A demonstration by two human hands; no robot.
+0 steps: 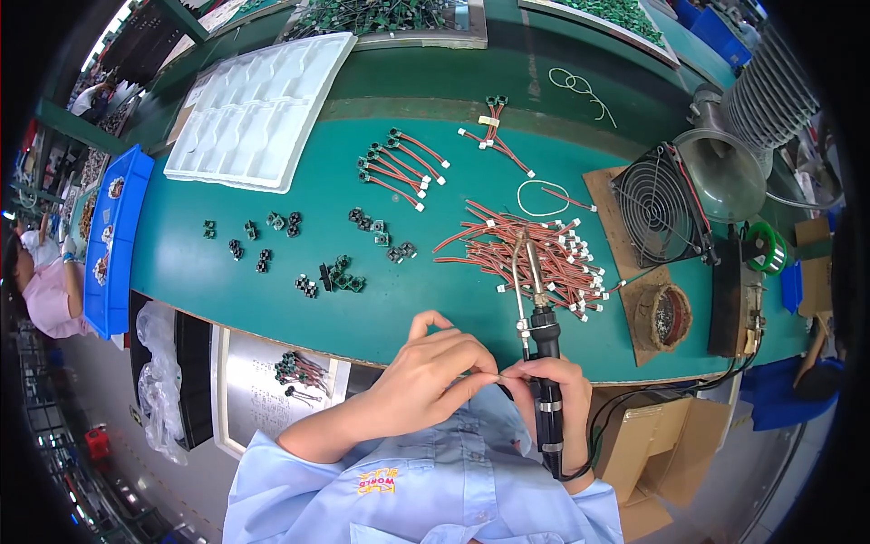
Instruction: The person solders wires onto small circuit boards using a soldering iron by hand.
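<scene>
In my right hand (569, 384) is a soldering iron (546, 334) with a black handle and a thin metal feed tube beside its barrel. Its tip points away from me, over a heap of short red-and-black cables (553, 263) with white plugs. My left hand (433, 374) is closed in a pinch at the table's front edge, its fingertips meeting those of my right hand. Whatever lies between the fingertips is too small to make out. Small green-and-black circuit parts (340, 275) lie loose to the left. Behind them several cables with boards attached (399, 163) form a row.
A white moulded tray (258, 113) lies back left, and a blue bin (118, 245) stands at the left edge. On the right are a black fan (657, 204), a round brown pot (666, 317) and a green wire spool (767, 247). An open drawer (272, 381) sits below the table.
</scene>
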